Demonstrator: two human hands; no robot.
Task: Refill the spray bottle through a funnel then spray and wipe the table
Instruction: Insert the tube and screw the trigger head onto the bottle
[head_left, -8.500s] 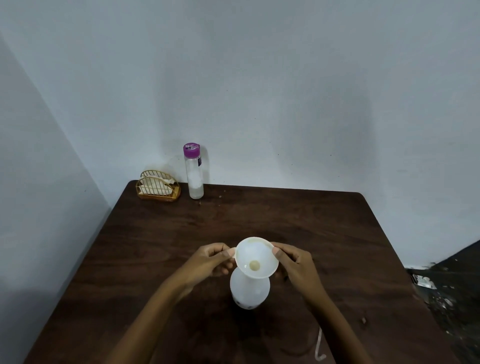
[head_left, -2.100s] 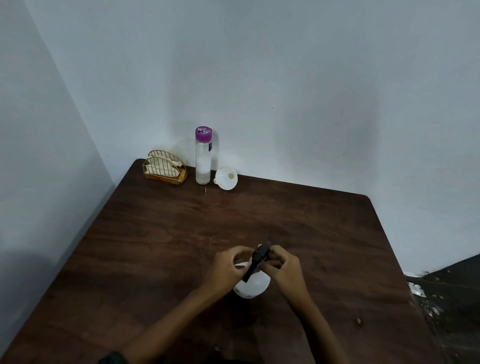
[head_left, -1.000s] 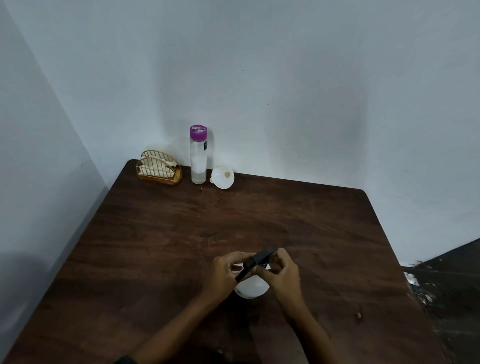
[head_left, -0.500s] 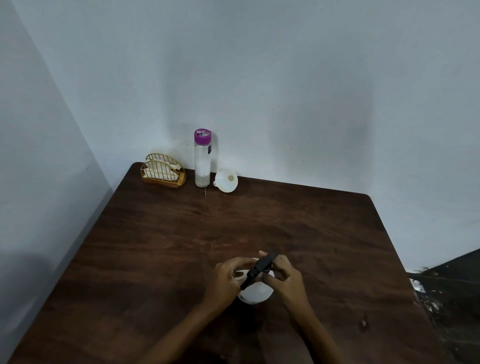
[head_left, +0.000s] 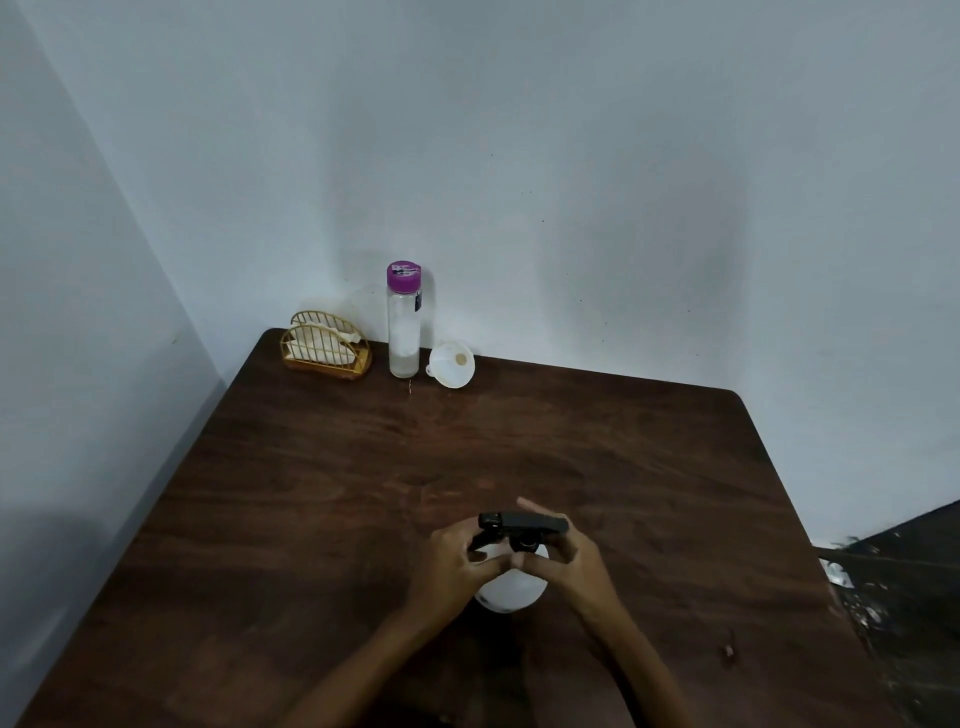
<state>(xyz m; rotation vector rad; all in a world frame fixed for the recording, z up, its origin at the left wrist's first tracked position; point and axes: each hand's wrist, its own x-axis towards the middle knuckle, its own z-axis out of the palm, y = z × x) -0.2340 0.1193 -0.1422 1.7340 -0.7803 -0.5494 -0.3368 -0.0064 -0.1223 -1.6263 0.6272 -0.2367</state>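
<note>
Dark wooden table (head_left: 337, 467) against pale blue-grey corner walls (head_left: 571, 156).

Tall bottle (head_left: 403, 325) at counter (head_left: 311, 519) back edge. Napkin holder (head_left: 326, 347) just left of it, funnel (head_left: 453, 365) just right. Spray bottle (head_left: 511, 592) well in front, between left hand (head_left: 452, 564) and right hand (head_left: 567, 564).

we have a single view, worn on the head, looking forward and down from above the near edge of the table (head_left: 623, 457). we face the far left corner, where the left wall (head_left: 78, 312) meets the far wall (head_left: 623, 182). nearest to us, low in the middle, the left hand (head_left: 451, 567) and right hand (head_left: 570, 565) grip the spray bottle (head_left: 511, 592). the water bottle (head_left: 403, 332) and funnel (head_left: 451, 366) sit small at the far edge. the floor (head_left: 909, 597) shows at the right.
</note>
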